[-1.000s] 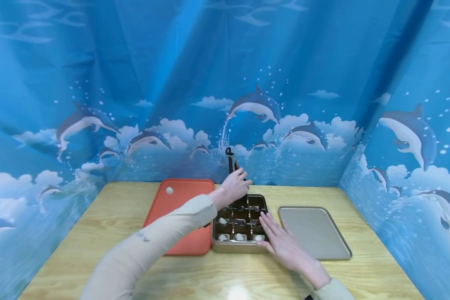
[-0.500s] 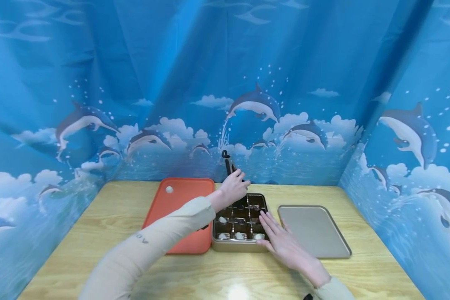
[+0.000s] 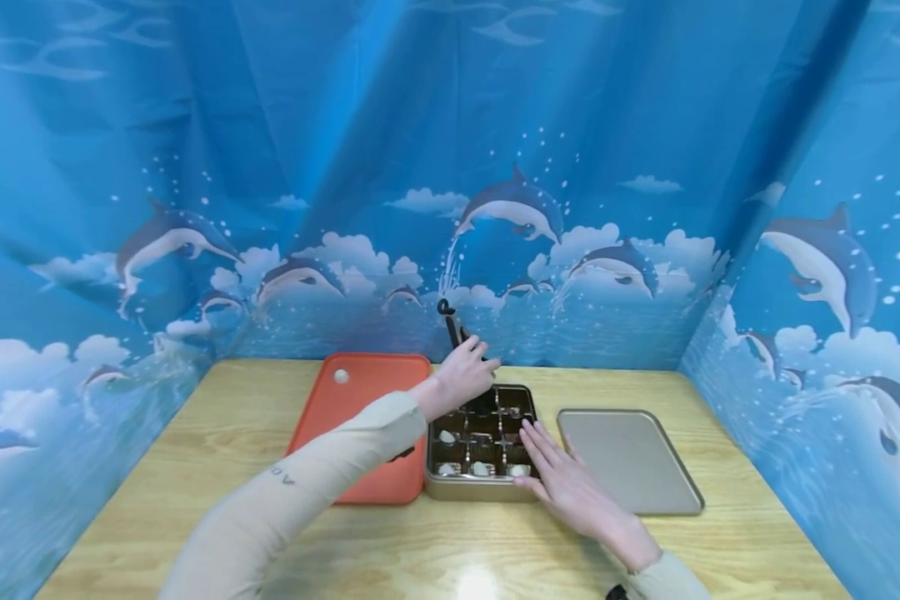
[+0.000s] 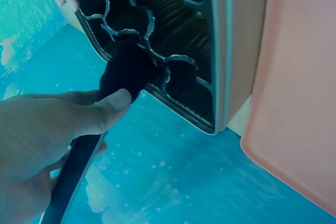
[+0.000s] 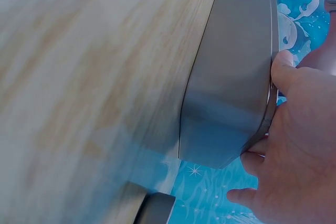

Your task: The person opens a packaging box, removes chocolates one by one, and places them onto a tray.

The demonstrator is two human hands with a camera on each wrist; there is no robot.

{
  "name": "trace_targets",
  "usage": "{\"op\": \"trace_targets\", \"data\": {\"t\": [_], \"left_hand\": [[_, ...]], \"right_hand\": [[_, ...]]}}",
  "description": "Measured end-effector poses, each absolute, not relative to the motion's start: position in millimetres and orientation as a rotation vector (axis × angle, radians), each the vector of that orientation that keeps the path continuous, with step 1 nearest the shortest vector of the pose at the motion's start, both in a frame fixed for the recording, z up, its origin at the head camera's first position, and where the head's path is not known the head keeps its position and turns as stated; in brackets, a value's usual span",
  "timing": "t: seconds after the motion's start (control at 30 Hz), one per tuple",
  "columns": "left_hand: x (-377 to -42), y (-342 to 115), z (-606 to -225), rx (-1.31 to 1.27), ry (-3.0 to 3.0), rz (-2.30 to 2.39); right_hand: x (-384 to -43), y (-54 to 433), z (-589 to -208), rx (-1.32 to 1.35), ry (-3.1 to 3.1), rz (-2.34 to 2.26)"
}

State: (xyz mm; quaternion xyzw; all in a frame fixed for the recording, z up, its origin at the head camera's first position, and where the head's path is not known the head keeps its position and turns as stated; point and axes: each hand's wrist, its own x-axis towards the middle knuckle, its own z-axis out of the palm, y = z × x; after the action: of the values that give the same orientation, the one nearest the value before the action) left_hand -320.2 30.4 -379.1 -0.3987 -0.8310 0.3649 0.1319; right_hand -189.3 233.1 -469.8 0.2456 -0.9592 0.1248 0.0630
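The left hand grips long black tongs, thumb pressed along them; compared with the preceding head views, their top end leans slightly further left. The tips are down at the far compartments of the bronze-coloured rectangular metal box; whether they hold anything cannot be told. Placing, in my judgement, remains unfinished: one small white lump lies on the orange-red flat board. The right hand, fingers extended and grasping nothing, rests unmoved against the box's right side.
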Motion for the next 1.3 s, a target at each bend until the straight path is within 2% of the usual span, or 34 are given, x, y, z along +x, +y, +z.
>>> {"op": "trace_targets", "data": {"t": [0.33, 0.9, 1.3], "left_hand": [[-318, 21, -366, -1.155, -2.351, 1.022], [-307, 61, -375, -1.178, -2.325, 1.386], [-312, 42, -378, -1.195, -2.313, 1.18]], "right_hand": [[-189, 233, -468, 0.744, -2.912, 0.372], [-190, 233, -469, 0.747, -2.909, 0.376], [-190, 234, -470, 0.753, -2.876, 0.372]]}}
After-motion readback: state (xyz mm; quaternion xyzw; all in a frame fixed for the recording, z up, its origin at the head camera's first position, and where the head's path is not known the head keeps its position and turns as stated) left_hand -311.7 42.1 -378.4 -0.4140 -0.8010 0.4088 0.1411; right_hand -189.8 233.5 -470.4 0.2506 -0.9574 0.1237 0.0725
